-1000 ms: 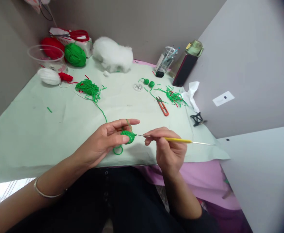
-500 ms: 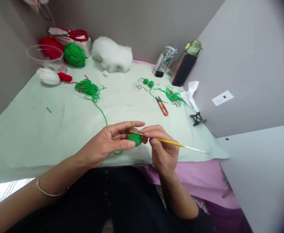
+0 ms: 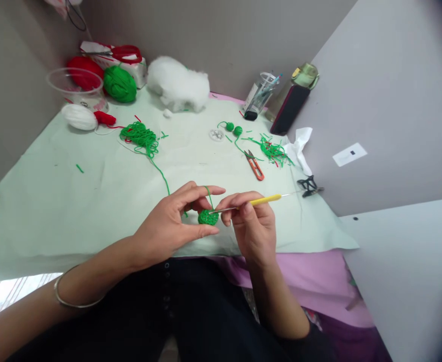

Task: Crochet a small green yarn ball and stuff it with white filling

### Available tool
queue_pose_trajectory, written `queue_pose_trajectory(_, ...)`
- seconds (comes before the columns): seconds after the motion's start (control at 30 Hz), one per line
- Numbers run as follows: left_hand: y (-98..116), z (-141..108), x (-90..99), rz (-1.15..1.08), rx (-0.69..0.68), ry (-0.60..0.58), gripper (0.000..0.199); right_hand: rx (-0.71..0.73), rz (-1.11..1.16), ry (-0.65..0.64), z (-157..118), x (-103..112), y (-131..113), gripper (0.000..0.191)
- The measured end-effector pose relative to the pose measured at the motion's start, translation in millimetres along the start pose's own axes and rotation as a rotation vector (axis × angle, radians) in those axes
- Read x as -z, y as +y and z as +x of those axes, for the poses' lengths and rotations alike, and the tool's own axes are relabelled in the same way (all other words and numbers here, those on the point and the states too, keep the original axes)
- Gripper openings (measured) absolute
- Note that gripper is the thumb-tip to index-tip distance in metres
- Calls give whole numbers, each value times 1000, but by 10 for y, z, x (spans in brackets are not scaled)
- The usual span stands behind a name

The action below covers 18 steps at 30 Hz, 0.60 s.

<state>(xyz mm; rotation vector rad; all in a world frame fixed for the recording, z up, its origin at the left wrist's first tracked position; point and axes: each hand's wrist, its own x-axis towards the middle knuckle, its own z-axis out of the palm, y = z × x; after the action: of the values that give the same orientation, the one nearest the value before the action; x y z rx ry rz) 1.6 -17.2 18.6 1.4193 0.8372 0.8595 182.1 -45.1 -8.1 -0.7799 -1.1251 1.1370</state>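
My left hand [image 3: 175, 216] holds a small round green crochet piece [image 3: 207, 217] between thumb and fingers, with green yarn looped over its raised index finger. In my right hand [image 3: 254, 221] is a crochet hook [image 3: 264, 200] with a yellow grip, held like a pen. The hook's metal tip lies at the top edge of the crochet piece, where the taut yarn comes down. From the left hand the working strand runs back to a loose heap of green yarn [image 3: 140, 137] on the table.
Orange thread snips [image 3: 254, 166] lie beyond my right hand, near green yarn scraps [image 3: 275, 151] and two small green balls [image 3: 234, 128]. White stuffing [image 3: 179, 83], a green yarn ball [image 3: 119, 84], a clear cup [image 3: 260, 95] and a bottle [image 3: 292, 98] stand along the back.
The hook has swung from sloping down rightward to tilting up rightward, its tip now at the piece's edge. My left thumb has straightened below the crochet piece. The view has shifted slightly.
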Motion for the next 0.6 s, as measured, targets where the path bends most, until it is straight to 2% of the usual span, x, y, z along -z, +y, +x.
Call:
queue_pose_trajectory(0.13,-1,-4,11,46,-38,0,51,-13,-29,-57,0,41,-52,17)
queue_pose_trajectory(0.27,-20,-10,26,98,-76,-5,51,53,-89,-139,7,93,-99,17)
queue_pose_trajectory(0.6,-87,7,3,216,-138,32,47,269,-494,-233,-58,103,-196,23)
